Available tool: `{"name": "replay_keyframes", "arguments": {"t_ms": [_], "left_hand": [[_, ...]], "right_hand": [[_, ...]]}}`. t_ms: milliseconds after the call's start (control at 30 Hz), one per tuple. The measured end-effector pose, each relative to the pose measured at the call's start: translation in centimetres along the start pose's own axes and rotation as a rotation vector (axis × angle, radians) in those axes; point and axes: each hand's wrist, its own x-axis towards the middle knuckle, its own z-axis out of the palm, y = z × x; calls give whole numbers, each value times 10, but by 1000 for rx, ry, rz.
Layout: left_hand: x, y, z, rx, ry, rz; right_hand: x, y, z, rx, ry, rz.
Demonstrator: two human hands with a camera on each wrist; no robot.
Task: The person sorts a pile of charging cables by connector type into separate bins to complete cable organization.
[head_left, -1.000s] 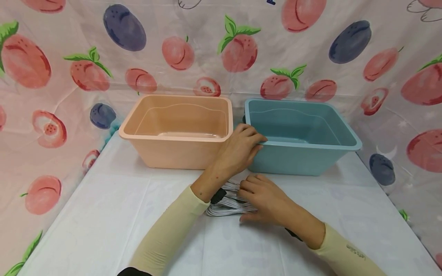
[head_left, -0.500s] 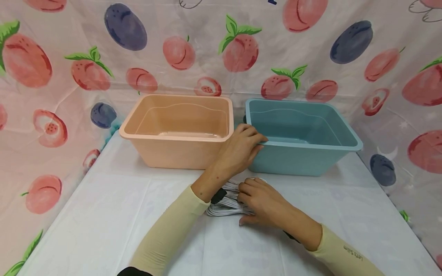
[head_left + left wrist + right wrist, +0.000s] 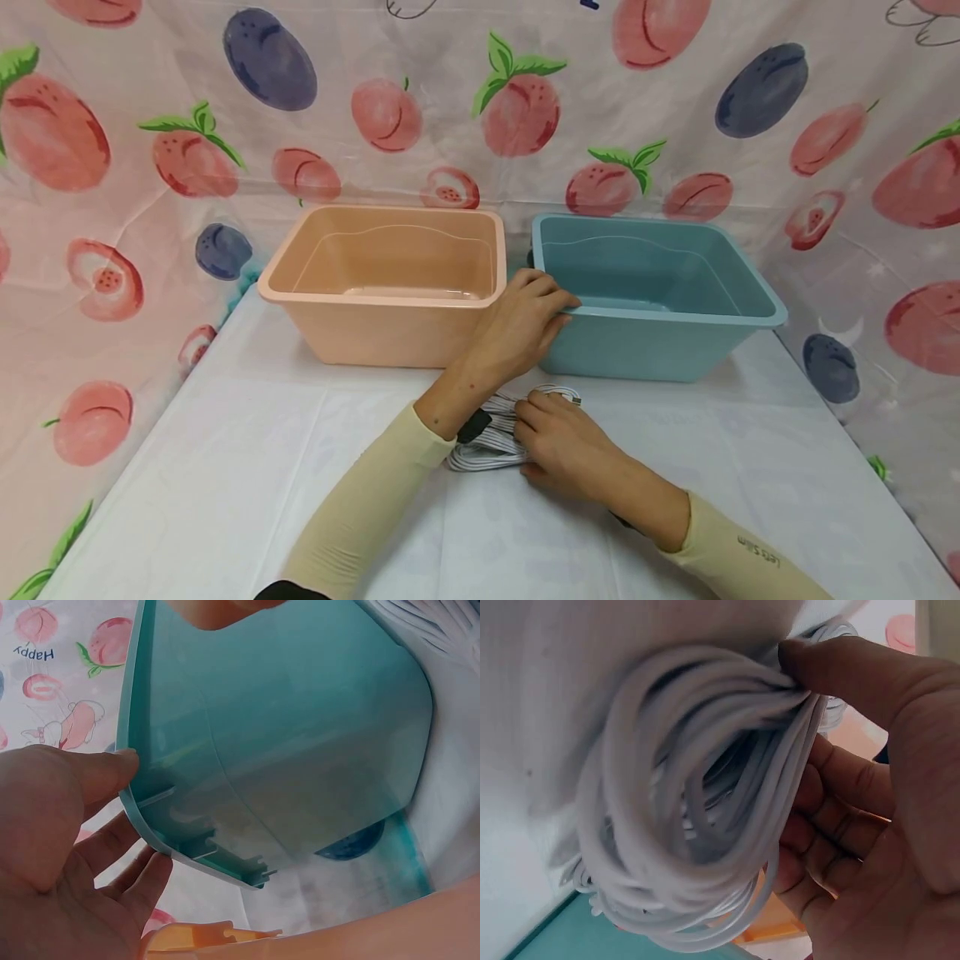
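Note:
A teal plastic bin point(image 3: 637, 350) stands right of centre on the table. My left hand point(image 3: 525, 321) grips its near left corner; in the left wrist view the thumb and fingertips point(image 3: 126, 765) meet at the rim. Below that arm lies a coiled bundle of white cable point(image 3: 487, 454), partly covered by the left wrist and my right hand point(image 3: 566, 446). The right wrist view shows several loops of the cable point(image 3: 682, 780) pinched at one side between the right thumb point(image 3: 840, 667) and fingers. A metal-tipped plug point(image 3: 575, 400) sticks out beyond the right knuckles.
A peach-coloured bin point(image 3: 390, 333) stands to the left of the teal one, a narrow gap between them. Both stand on a white-covered table point(image 3: 225, 467), in front of a fruit-print cloth point(image 3: 450, 83) that hangs behind and at the sides.
My right hand has shifted slightly left and down, closing in on the cable bundle, and the plug beyond its knuckles has come into view. The left hand keeps its place on the bin.

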Motion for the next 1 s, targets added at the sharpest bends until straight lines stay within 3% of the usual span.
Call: {"name": "replay_keyframes", "arguments": {"t_ms": [633, 1000], "left_hand": [[-1, 0, 1, 2, 0, 3], [-1, 1, 2, -8, 5, -2]], "right_hand": [[0, -5, -10, 17, -48, 31], [-4, 4, -23, 56, -23, 43]]}}
